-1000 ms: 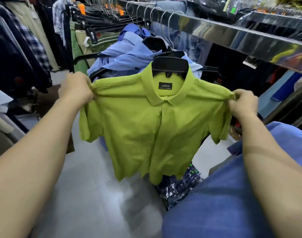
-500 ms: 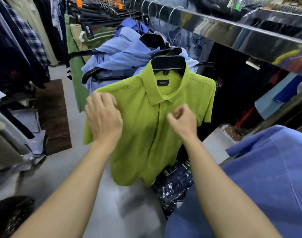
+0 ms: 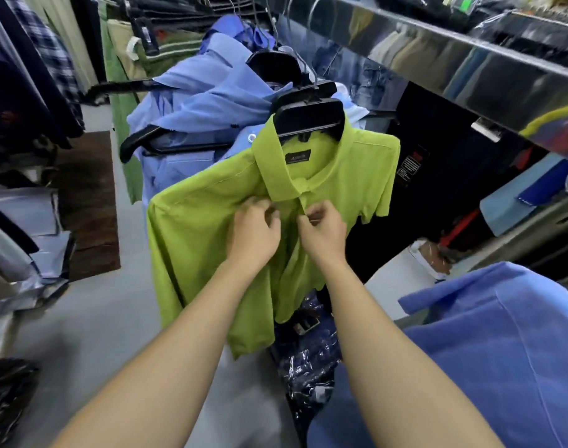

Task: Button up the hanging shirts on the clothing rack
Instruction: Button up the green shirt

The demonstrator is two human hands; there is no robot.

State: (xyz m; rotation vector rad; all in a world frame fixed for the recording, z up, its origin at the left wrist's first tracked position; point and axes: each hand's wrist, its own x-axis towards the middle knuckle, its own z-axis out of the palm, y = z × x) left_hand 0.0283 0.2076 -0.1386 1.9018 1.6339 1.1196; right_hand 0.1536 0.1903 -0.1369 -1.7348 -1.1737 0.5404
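Note:
A lime-green short-sleeved shirt [image 3: 205, 227] hangs on a black hanger [image 3: 310, 119] from the shiny metal rail [image 3: 437, 56]. Its collar is closed at the top and the front placket runs down between my hands. My left hand [image 3: 255, 234] pinches the fabric on the left side of the placket, just under the collar. My right hand [image 3: 323, 231] pinches the right edge of the placket at the same height. The button itself is hidden by my fingers.
Light blue shirts [image 3: 211, 101] hang on black hangers behind the green one. Dark and plaid garments [image 3: 34, 69] line the left rack. A blue shirt [image 3: 489, 350] fills the lower right. Plastic-wrapped dark clothes [image 3: 308, 357] lie on the grey floor [image 3: 108, 312].
Both hands left the shirt's shoulders, came in to the middle of the chest and now pinch the placket under the collar. The shirt has swung a little to the right.

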